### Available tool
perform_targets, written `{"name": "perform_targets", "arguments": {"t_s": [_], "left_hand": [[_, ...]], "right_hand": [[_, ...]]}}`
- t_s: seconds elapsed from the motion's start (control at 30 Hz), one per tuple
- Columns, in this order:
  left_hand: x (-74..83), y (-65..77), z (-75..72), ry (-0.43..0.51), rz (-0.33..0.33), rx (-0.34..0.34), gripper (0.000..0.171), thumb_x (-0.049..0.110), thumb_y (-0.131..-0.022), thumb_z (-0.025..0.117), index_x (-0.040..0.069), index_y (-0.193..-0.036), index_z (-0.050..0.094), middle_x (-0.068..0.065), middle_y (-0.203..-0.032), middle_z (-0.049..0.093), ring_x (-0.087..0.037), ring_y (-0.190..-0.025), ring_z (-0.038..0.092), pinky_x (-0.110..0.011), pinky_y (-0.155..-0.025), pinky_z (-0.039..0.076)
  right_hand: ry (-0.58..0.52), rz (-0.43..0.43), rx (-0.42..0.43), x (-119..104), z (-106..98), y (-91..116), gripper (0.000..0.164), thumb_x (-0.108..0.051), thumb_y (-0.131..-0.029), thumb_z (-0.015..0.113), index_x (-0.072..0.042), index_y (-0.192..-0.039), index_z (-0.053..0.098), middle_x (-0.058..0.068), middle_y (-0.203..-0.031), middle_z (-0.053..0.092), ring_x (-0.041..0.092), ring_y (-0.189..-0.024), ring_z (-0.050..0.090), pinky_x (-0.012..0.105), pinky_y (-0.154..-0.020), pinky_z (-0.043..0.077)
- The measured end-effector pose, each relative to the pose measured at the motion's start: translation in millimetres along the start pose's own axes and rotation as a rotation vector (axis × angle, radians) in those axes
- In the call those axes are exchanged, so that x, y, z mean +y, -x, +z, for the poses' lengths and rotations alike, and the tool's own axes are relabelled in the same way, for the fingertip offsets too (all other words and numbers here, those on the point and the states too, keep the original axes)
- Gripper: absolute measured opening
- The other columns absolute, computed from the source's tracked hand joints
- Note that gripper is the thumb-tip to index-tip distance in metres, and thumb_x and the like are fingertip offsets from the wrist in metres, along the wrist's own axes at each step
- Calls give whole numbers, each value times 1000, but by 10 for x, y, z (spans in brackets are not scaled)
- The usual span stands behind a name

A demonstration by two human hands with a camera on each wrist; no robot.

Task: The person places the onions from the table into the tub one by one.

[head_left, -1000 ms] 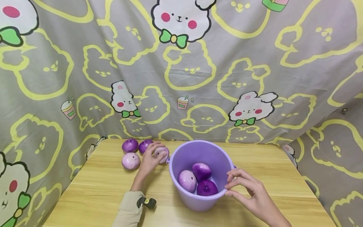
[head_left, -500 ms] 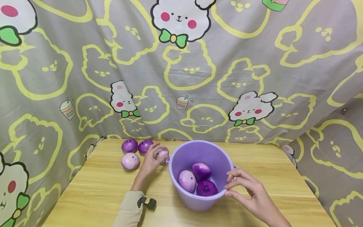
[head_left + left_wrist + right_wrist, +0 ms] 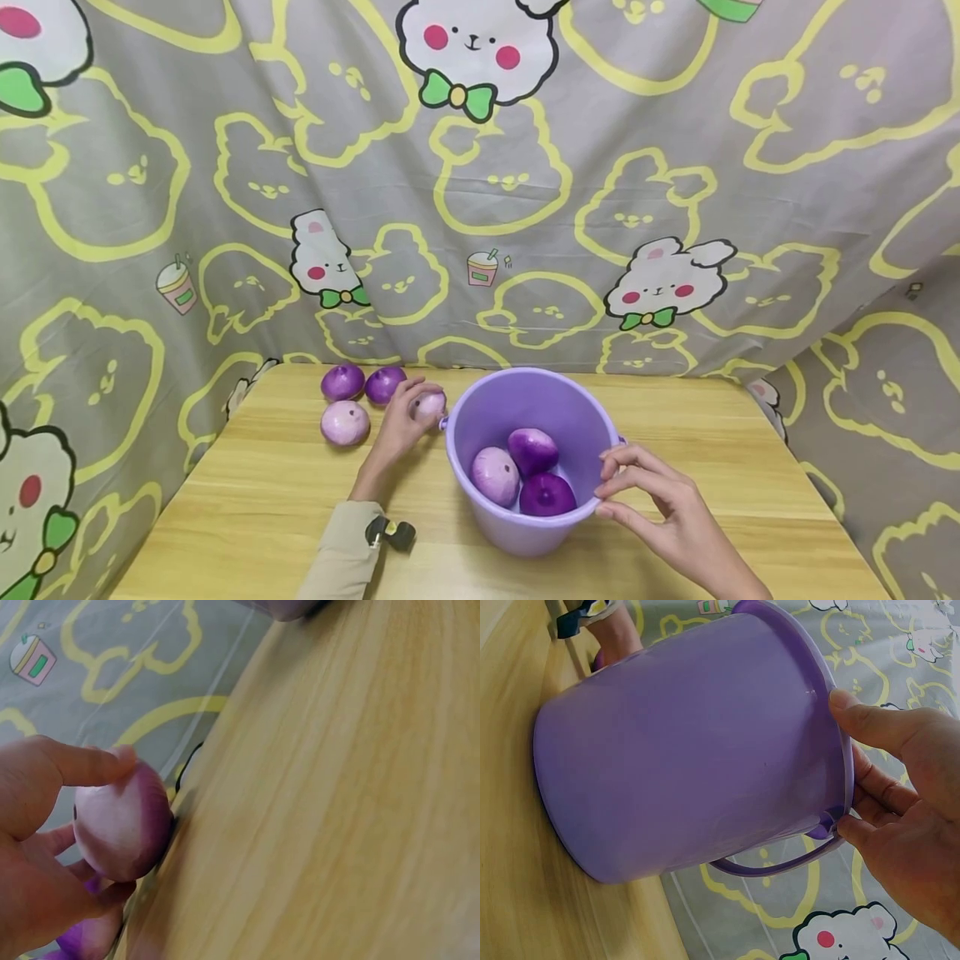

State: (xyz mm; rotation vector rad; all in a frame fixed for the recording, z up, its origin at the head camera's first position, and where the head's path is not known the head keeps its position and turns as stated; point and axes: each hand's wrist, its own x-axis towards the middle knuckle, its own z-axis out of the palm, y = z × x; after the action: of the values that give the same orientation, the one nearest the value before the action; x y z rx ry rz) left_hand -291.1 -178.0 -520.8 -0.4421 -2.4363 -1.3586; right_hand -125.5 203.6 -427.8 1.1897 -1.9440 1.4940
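Observation:
My left hand (image 3: pixel 402 423) has its thumb and fingers curled round a pale purple onion (image 3: pixel 124 825) on the table, just left of the bucket. In the head view the hand partly covers that onion (image 3: pixel 431 405). With thumb and fingertips, my right hand (image 3: pixel 667 508) pinches the right side of the rim of an upright purple bucket (image 3: pixel 525 542). Its handle (image 3: pixel 780 868) hangs down outside in the right wrist view. Inside the bucket lie a pale onion (image 3: pixel 495 476), a two-tone onion (image 3: pixel 533 452) and a dark purple onion (image 3: pixel 548 496).
Beyond and left of my left hand sit a dark onion (image 3: pixel 342 382), another dark onion (image 3: pixel 386 385) and a pale onion (image 3: pixel 345 423). All of this stands on a wooden table (image 3: pixel 255 508). A patterned grey curtain (image 3: pixel 480 325) hangs along its back and sides.
My left fingers have closed in round the pale onion beside the bucket, covering more of it. The right hand and bucket have stayed where they were.

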Motion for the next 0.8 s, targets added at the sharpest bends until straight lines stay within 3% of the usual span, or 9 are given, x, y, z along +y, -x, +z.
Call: {"name": "perform_targets", "arguments": {"t_s": [0.43,0.8], "left_hand": [[28,5,8,-24,-22,6,45,-2,-79,83,7,-121,71,-28,-144,49,-47,-133,46,-65,-110,37],[76,7,-34,-38,3,23,48,-5,-77,82,6,-123,70,-29,-143,50,-47,-131,48,-67,-109,38]], "right_hand": [[14,5,-1,1,-3,-1,44,23,-70,79,-5,-104,73,11,-110,62,20,-121,57,30,-115,38],[29,1,2,-26,3,-13,48,25,-67,79,-6,-103,73,10,-109,62,19,-120,57,28,-113,41]]}}
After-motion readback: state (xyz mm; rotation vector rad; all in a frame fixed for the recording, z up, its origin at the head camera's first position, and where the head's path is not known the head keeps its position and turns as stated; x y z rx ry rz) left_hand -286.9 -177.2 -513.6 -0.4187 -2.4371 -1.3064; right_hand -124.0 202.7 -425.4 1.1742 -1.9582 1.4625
